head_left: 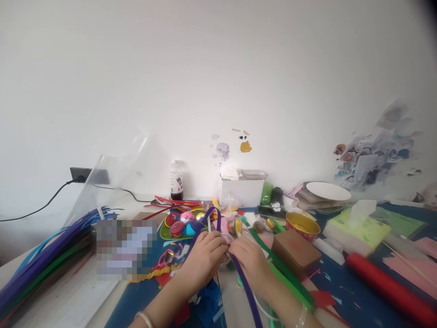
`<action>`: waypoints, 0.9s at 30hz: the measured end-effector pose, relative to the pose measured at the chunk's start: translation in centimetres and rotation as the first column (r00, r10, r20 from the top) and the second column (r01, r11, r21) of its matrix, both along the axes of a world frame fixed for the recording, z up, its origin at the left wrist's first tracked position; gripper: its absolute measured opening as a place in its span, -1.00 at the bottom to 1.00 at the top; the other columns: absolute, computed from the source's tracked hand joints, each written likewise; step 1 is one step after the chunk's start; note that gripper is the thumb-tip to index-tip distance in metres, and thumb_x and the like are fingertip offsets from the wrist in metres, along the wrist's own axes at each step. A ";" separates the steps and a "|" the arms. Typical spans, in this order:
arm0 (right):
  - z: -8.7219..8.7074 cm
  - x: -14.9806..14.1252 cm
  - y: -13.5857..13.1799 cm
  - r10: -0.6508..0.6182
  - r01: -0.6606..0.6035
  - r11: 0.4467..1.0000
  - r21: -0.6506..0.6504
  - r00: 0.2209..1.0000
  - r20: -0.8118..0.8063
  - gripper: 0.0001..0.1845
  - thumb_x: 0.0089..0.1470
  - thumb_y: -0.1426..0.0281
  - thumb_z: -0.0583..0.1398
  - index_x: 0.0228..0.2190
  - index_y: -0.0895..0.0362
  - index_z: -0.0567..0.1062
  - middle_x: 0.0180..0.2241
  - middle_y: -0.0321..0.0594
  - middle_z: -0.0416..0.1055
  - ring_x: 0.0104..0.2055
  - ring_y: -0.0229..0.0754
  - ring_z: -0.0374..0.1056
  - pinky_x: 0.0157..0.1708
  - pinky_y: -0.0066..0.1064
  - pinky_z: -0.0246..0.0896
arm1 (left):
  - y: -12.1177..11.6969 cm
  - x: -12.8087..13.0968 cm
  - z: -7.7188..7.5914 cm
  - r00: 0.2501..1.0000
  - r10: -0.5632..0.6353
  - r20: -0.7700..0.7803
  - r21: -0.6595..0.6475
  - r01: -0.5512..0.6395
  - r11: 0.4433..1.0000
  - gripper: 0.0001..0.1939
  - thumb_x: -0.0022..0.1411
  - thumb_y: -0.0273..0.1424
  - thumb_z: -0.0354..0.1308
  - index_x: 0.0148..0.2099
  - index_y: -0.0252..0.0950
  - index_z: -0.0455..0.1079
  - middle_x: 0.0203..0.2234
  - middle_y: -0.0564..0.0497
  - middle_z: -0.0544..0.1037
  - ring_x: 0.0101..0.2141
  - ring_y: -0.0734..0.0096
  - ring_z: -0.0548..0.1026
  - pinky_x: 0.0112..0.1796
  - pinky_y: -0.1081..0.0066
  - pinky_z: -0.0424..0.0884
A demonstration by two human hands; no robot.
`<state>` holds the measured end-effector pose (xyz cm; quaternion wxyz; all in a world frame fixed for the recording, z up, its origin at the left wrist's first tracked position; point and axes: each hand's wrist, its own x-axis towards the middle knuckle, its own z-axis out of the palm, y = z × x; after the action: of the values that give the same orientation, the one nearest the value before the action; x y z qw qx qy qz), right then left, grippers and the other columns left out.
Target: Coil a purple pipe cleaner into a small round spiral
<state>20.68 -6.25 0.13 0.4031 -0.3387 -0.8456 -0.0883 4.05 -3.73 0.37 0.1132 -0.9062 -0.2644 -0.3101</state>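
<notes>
Both my hands meet at the table's middle, fingers curled together around a small pink round piece [226,238]. My left hand [205,259] is closed, pinching a purple paper strip [246,291] that loops up over the hands [212,212] and trails down toward me. My right hand [251,260] is closed on the same strip and the pink piece. A green strip [286,278] lies along my right forearm. Each wrist wears a bracelet.
A bundle of purple, blue and green strips [44,255] lies at left. A green tray of rolled paper coils [180,225], a gold bowl [302,224], a brown box [296,251], a tissue pack [358,230], a red roll [389,288], a white box [241,190] and a bottle [176,181] crowd the table.
</notes>
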 end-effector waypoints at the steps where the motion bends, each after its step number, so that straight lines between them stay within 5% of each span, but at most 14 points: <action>1: 0.0 0.1 0.1 -0.001 0.001 1.000 -0.015 1.000 0.014 -0.71 0.17 0.50 -0.08 -0.49 0.13 0.36 -0.51 -0.22 0.30 -0.45 -0.20 0.16 -0.50 -0.39 0.07 | 0.1 0.0 -0.1 1.000 0.003 -0.009 -0.003 -0.003 1.000 -0.82 0.23 -0.52 -0.07 -0.23 -0.25 0.35 -0.27 0.01 0.49 -0.16 0.32 0.33 -0.19 0.31 0.20; 8: -0.7 0.4 0.8 0.005 -0.009 0.999 0.032 0.992 0.126 -0.70 0.16 0.50 -0.06 -0.51 0.14 0.37 -0.51 -0.22 0.32 -0.45 -0.20 0.16 -0.52 -0.37 0.08 | 0.3 -0.1 -0.3 0.998 0.012 -0.061 0.002 -0.012 1.000 -0.76 0.17 -0.62 -0.07 -0.36 -0.23 0.36 -0.33 0.04 0.53 -0.09 0.30 0.33 -0.17 0.29 0.18; 12: -0.6 0.4 0.7 0.039 -0.041 0.998 0.039 0.999 0.032 -0.73 0.15 0.50 -0.04 -0.49 0.14 0.39 -0.51 -0.20 0.33 -0.44 -0.19 0.19 -0.50 -0.37 0.14 | 0.4 -0.3 -0.2 0.998 0.038 -0.052 0.026 -0.037 0.999 -0.73 0.23 -0.54 -0.10 -0.13 -0.20 0.36 -0.15 -0.03 0.51 0.01 0.20 0.28 -0.10 0.21 0.20; 16: 0.1 1.1 0.8 -0.012 0.022 0.999 0.049 0.980 -0.197 -0.83 0.12 0.47 0.03 -0.42 0.12 0.41 -0.48 -0.18 0.37 -0.41 -0.17 0.25 -0.41 -0.32 0.21 | 1.9 -1.3 -0.7 0.944 0.328 0.041 -0.018 -0.327 0.945 -0.54 0.16 -0.35 0.04 0.12 -0.26 0.17 0.06 -0.14 0.34 0.09 0.03 0.18 -0.01 0.09 0.18; 20: 0.5 2.5 1.2 -0.147 0.157 0.987 -0.021 0.855 -0.497 -0.86 0.10 0.40 0.06 -0.45 0.11 0.39 -0.45 -0.18 0.37 -0.37 -0.15 0.30 -0.35 -0.31 0.24 | 3.5 -2.8 -1.1 0.807 0.573 0.143 -0.155 -0.553 0.819 -0.58 0.16 -0.34 -0.01 0.04 -0.43 0.25 -0.10 -0.29 0.43 -0.05 -0.04 0.34 -0.12 0.07 0.29; 27: 0.4 3.6 1.0 -0.210 0.089 0.977 -0.192 0.539 -0.816 -0.77 0.11 0.22 0.04 -0.37 0.11 0.37 -0.38 -0.17 0.35 -0.35 -0.16 0.34 -0.35 -0.32 0.32 | 4.1 -3.3 -1.1 0.768 0.608 0.202 -0.258 -0.557 0.789 -0.62 0.20 -0.26 -0.08 0.00 -0.36 0.27 -0.17 -0.18 0.47 -0.13 0.10 0.41 -0.19 0.22 0.36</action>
<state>24.30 -5.25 0.56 0.7228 -0.4358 -0.5264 0.1025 0.77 0.35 -0.76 0.0826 -0.7331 -0.5737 -0.3559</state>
